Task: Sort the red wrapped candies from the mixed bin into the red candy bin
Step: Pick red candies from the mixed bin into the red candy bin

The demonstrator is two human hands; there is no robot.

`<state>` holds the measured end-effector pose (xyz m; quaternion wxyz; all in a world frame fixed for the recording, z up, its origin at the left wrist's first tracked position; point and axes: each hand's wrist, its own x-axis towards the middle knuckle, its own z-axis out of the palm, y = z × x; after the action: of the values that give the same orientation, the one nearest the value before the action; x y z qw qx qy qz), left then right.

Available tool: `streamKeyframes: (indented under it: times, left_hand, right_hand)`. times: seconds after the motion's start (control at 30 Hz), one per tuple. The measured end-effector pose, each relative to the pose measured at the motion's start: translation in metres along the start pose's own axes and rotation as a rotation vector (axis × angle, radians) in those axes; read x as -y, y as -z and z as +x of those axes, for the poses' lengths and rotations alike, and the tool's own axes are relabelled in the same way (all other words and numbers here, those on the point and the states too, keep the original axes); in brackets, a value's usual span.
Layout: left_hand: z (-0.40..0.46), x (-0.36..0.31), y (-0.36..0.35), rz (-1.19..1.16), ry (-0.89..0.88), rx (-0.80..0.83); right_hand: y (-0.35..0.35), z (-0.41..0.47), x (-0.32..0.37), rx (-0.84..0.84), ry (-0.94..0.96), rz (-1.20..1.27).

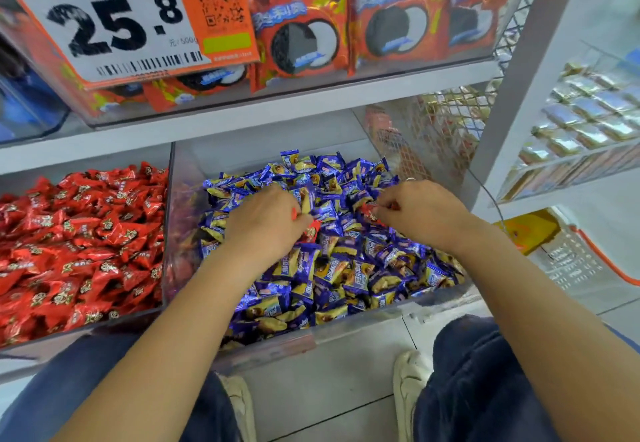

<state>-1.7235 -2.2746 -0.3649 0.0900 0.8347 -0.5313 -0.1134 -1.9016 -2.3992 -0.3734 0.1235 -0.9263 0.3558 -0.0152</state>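
Red wrapped candies [370, 213] lie among blue ones in the mixed bin [363, 327], one pinched by the right hand [420, 213], another [311, 230] gripped under the curled left hand [268, 219]. A loose pinch could drop either back into the heap. The red candy bin [165, 233] sits just left, its clear divider wall between; biscuit packs [304, 39] fill the shelf above.

- Mixed bin [363, 329]: clear, heaped with blue-and-yellow candies, red candies [370, 214] on top mid-pile.
- Red bin [165, 233]: just left, heaped with red candies.
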Motion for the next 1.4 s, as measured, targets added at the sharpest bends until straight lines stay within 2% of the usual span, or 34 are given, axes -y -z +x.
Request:
streamKeyframes:
  times: [0.2, 0.37, 0.47, 0.67, 0.77, 0.9, 0.97, 1.03, 1.2, 1.3, 1.4]
  left_hand:
    - [-0.008, 0.014, 0.021, 0.004, 0.024, -0.073]
    - [-0.014, 0.022, 0.02, -0.061, 0.027, -0.112]
    - [-0.016, 0.021, 0.019, -0.073, 0.012, -0.191]
    - [-0.022, 0.012, 0.022, -0.108, -0.021, -0.309]
    - [-0.03, 0.016, 0.027, -0.116, -0.03, -0.349]
    - [-0.053, 0.035, 0.05, -0.354, -0.117, -0.426]
    - [-0.064, 0.058, 0.058, -0.397, -0.12, -0.47]
    - [-0.071, 0.09, 0.063, -0.385, -0.035, -0.483]
    - [-0.086, 0.166, 0.07, -0.34, 0.31, -0.477]
    - [-0.09, 0.186, 0.067, -0.364, 0.4, -0.396]
    - [-0.089, 0.189, 0.071, -0.538, 0.452, -0.367]
  right_hand:
    - [0.008, -0.008, 0.001, -0.093, 0.011, -0.069]
    - [0.012, -0.004, 0.008, -0.213, -0.011, 0.189]
    - [0.008, -0.002, 0.012, -0.24, -0.025, 0.237]
    - [0.002, -0.004, 0.015, -0.239, -0.023, 0.327]
    - [0.005, -0.004, 0.024, -0.179, -0.039, 0.514]
    - [0.003, -0.009, 0.046, -0.142, 0.002, 0.645]
    - [0.002, -0.012, 0.066, -0.155, 0.039, 0.694]
    - [0.002, -0.012, 0.094, -0.146, 0.085, 0.731]
    - [0.003, -0.003, 0.189, -0.082, 0.28, 0.772]
    - [0.003, 0.01, 0.24, -0.022, 0.386, 0.682]
    - [-0.004, 0.029, 0.27, 0.015, 0.417, 0.537]
